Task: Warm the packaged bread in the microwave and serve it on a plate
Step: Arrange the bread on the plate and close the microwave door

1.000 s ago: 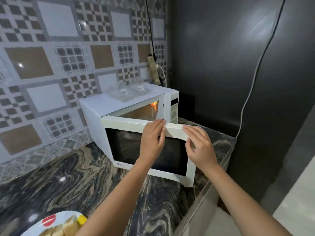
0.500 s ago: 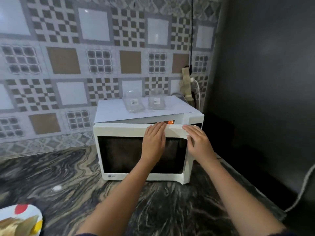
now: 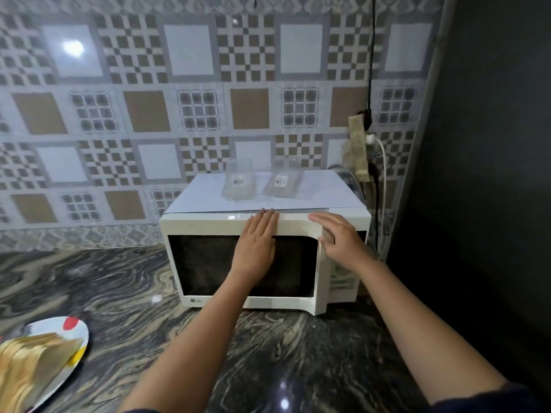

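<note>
Patterned wall tiles (image 3: 190, 108) are backing a dark marbled bench (image 3: 125, 293), and a white microwave (image 3: 205, 223) is sitting on it against a black side wall. Both hands are lying spread on its door (image 3: 202, 263), a little apart and holding nothing. The left hand (image 3: 256, 242) is pressing flat on the dark window with straight fingers reaching the door's top band. The right hand (image 3: 340, 239) is resting over the door's upper right corner, fingers loosely extended. Whether the door is fully latched cannot be told.

One small logo (image 3: 196, 300) is showing at the door's lower left; it is reading as LG, though blurred. Two clear plastic containers (image 3: 238, 183) are lying side by side on the microwave's top, each carrying one barcode sticker too small to read. One black cable (image 3: 371, 55) is hanging down the wall to a socket strip (image 3: 359, 150).

One packaged bread (image 3: 32, 362) is lying on the bench at the lower left, well apart from the microwave: pale tan slices are showing through a white wrapper with one red patch and one yellow patch.
</note>
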